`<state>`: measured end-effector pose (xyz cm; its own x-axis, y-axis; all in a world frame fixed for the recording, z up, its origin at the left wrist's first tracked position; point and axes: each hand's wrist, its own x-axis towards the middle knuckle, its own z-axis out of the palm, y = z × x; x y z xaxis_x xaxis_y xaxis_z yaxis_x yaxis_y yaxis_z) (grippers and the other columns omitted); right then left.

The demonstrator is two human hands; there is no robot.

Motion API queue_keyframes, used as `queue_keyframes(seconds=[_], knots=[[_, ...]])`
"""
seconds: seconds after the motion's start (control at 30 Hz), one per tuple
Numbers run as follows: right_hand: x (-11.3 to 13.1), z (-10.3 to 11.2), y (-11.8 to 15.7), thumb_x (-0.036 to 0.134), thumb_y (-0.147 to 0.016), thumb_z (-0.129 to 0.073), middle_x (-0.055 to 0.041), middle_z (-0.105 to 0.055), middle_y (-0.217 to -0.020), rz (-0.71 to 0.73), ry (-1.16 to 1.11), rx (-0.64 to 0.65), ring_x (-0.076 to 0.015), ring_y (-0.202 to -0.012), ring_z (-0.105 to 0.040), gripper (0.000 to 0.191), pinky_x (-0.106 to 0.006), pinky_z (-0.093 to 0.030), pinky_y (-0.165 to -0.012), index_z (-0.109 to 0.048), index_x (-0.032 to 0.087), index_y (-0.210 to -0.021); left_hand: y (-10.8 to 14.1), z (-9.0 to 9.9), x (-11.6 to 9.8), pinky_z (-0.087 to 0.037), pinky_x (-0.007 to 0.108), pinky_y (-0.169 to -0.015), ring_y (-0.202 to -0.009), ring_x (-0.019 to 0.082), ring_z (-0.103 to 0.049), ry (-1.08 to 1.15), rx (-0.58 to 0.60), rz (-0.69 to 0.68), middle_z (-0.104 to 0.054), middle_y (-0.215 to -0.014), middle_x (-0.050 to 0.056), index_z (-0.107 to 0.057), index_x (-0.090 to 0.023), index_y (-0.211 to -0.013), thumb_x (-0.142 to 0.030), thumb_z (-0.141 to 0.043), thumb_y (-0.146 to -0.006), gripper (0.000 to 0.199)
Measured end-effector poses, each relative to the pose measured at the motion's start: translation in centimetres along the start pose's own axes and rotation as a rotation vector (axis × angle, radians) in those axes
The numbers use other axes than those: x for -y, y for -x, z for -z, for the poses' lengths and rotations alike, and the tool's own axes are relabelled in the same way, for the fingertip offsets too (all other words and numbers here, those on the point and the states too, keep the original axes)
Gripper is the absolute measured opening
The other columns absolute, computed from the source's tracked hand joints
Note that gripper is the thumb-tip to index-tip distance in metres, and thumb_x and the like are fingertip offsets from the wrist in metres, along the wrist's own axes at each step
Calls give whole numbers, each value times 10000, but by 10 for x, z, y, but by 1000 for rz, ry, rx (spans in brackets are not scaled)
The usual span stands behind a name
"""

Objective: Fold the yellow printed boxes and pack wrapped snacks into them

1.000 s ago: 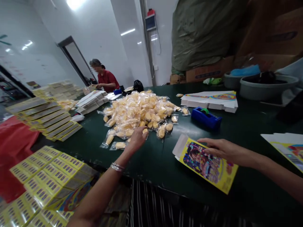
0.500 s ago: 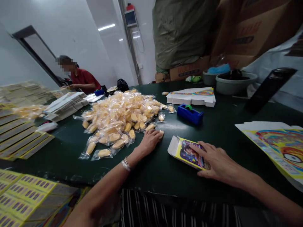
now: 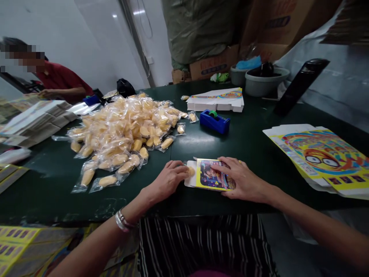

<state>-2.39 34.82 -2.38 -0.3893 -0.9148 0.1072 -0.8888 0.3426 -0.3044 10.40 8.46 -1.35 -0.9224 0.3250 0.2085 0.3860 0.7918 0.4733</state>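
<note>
My right hand (image 3: 245, 179) grips a small printed cardboard box (image 3: 211, 175) that lies on the dark green table, its white end flap (image 3: 190, 184) open toward the left. At that open end my left hand (image 3: 168, 179) pinches a pale yellow oval piece in clear wrap (image 3: 190, 171), which overlaps the flap. To the left spreads a large heap of the same wrapped pieces (image 3: 121, 127); what they are made of I cannot tell.
Behind the box stands a blue tape dispenser (image 3: 215, 122), with a stack of flattened boxes (image 3: 215, 100) beyond. More printed flat boxes (image 3: 323, 157) lie right, near a black upright object (image 3: 301, 86). Grey tubs (image 3: 266, 81) stand at the back. A co-worker (image 3: 62, 79) sits far left.
My left hand has carried a wrapped piece from the heap's edge to the box's open end. The box has turned straighter toward it. The view has swung right.
</note>
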Motion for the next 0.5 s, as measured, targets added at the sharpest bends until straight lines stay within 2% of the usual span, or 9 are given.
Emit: queue_keyframes(seconds=[0.07,0.1,0.2,0.27,0.33,0.4,0.5], knots=[[0,-2,0,366,-684,-779,-195,-388,-1449,7,11,-26,-401,-1314,-372,831,-580,-359,-997,-445,250,-1436,-3,-1,-8,-433,452,-1031,-1141,231,-603,192,35,9,-724,-1124,67,-699,-205,-936,-73,-489,-877,254],[1,-3,-1,366,-680,-781,-199,-391,-1445,10,20,-34,-405,-1308,-377,830,-582,-365,-988,-450,245,-1432,-3,-2,-9,-466,419,-1002,-1126,222,-623,291,-4,44,-729,-1110,62,-680,-199,-905,-87,-506,-858,212],[3,-5,-3,363,-683,-778,-203,-397,-1440,22,42,-50,-413,-1296,-390,796,-586,-375,-969,-480,249,-1412,-4,-1,3,-533,370,-897,-1106,221,-650,388,-267,237,-713,-1148,81,-596,-195,-924,-147,-500,-841,136],[5,-5,-4,351,-684,-776,-203,-394,-1445,23,47,-51,-414,-1301,-388,766,-587,-372,-974,-506,251,-1394,-5,7,24,-525,385,-896,-1110,221,-639,301,-422,352,-676,-1192,111,-552,-197,-978,-177,-417,-891,162],[5,-5,-5,344,-680,-777,-200,-395,-1449,11,37,-41,-415,-1307,-388,761,-588,-366,-984,-517,250,-1388,-11,19,49,-501,409,-912,-1089,235,-625,178,-519,460,-657,-1165,126,-549,-199,-1009,-208,-423,-911,160],[4,-6,-6,338,-679,-775,-197,-397,-1455,-8,25,-26,-420,-1315,-382,765,-593,-363,-993,-515,250,-1394,-21,30,70,-478,431,-913,-1038,254,-612,42,-534,532,-659,-1073,116,-574,-189,-996,-225,-556,-867,135],[3,-8,-6,339,-686,-766,-195,-393,-1465,-16,13,-13,-423,-1327,-373,776,-597,-362,-1001,-500,250,-1409,-39,38,87,-455,445,-914,-992,246,-589,-126,-459,557,-648,-930,68,-603,-152,-908,-202,-680,-795,146]])
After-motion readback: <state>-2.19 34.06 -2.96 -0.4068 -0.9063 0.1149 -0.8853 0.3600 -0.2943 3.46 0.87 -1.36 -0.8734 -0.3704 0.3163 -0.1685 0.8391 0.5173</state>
